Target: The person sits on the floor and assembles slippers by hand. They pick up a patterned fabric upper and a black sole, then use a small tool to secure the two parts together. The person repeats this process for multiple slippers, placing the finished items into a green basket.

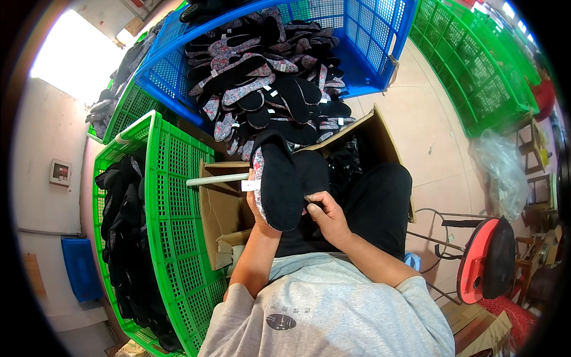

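Note:
My left hand (pixel 257 209) grips a black cloth shoe (pixel 278 181) with a floral edge, sole side up, held over my lap. A white tag sticks out at its left side. My right hand (pixel 326 213) pinches the shoe's right edge, and a small tool in its fingers cannot be made out. Under the shoe stands an open cardboard box (pixel 221 205) with dark pieces inside. Just beyond it a blue crate (pixel 380 35) holds several black and floral shoes (pixel 267 83).
A green crate (pixel 178 226) on my left holds dark shoes (pixel 122 238). A white rod (pixel 217 179) lies across the box's rim. More green crates (pixel 482 77) stand at the right, with a clear plastic bag (pixel 502 169) and a red stool (pixel 485 262) near my right knee.

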A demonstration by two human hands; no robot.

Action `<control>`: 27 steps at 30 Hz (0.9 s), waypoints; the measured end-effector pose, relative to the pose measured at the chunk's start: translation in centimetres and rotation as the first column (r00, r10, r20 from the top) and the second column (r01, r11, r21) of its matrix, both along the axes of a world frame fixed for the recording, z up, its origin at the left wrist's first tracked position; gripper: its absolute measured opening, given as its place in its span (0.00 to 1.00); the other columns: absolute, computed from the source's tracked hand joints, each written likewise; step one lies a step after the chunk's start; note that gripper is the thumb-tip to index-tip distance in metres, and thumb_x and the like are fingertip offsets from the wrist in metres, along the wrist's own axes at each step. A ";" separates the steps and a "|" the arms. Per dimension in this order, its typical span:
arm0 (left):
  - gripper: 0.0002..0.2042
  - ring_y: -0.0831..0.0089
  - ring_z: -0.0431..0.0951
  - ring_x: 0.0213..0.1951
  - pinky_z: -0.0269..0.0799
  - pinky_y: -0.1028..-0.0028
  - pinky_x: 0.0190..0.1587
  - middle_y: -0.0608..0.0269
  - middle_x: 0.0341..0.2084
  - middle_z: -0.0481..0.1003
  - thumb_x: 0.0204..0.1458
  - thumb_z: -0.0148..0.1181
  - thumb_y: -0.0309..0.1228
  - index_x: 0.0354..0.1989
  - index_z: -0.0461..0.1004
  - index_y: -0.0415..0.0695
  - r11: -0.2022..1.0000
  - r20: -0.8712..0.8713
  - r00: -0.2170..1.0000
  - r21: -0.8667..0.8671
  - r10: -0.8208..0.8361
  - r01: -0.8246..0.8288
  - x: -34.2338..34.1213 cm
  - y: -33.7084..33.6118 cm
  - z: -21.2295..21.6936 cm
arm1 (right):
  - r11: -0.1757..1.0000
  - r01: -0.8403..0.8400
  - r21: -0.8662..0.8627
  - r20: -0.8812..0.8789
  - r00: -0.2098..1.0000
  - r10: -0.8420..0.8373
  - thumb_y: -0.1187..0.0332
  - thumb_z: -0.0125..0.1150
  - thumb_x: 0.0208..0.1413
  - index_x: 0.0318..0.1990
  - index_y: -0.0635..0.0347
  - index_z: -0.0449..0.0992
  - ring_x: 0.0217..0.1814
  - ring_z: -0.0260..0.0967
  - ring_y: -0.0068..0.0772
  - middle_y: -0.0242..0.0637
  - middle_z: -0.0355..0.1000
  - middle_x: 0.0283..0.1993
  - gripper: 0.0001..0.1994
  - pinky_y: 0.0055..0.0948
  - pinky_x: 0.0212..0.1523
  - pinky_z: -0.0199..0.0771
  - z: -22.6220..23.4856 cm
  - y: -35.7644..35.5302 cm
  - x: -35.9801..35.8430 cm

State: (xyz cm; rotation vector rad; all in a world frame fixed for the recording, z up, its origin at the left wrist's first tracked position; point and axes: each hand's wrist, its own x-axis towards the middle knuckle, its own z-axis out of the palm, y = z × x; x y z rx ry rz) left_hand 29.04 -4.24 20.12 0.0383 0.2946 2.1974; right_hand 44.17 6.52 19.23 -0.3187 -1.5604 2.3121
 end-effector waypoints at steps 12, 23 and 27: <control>0.28 0.54 0.79 0.48 0.76 0.57 0.53 0.51 0.50 0.77 0.64 0.44 0.52 0.57 0.72 0.39 0.997 -0.028 1.000 0.073 0.006 -0.004 -0.1 0.2 0.0 | 1.000 -0.010 0.019 0.018 1.000 0.010 0.68 0.55 0.67 0.50 0.62 0.69 0.46 0.70 0.19 0.31 0.72 0.42 0.09 0.22 0.51 0.70 0.3 0.0 0.0; 0.27 0.54 0.80 0.48 0.77 0.57 0.51 0.51 0.50 0.78 0.64 0.44 0.51 0.57 0.73 0.39 0.998 0.004 1.000 0.062 0.003 -0.003 0.0 0.6 0.4 | 1.000 -0.005 -0.011 0.006 1.000 0.005 0.67 0.55 0.67 0.49 0.62 0.70 0.44 0.69 0.18 0.30 0.72 0.41 0.10 0.21 0.49 0.70 0.2 0.0 -0.1; 0.27 0.54 0.80 0.48 0.78 0.57 0.51 0.51 0.49 0.78 0.64 0.45 0.52 0.57 0.72 0.39 0.997 0.014 1.000 0.074 -0.008 0.007 0.3 0.8 0.9 | 0.999 0.030 0.016 -0.032 0.999 -0.029 0.65 0.56 0.67 0.51 0.57 0.69 0.33 0.59 0.12 0.26 0.71 0.37 0.10 0.15 0.35 0.62 0.1 -0.1 -0.3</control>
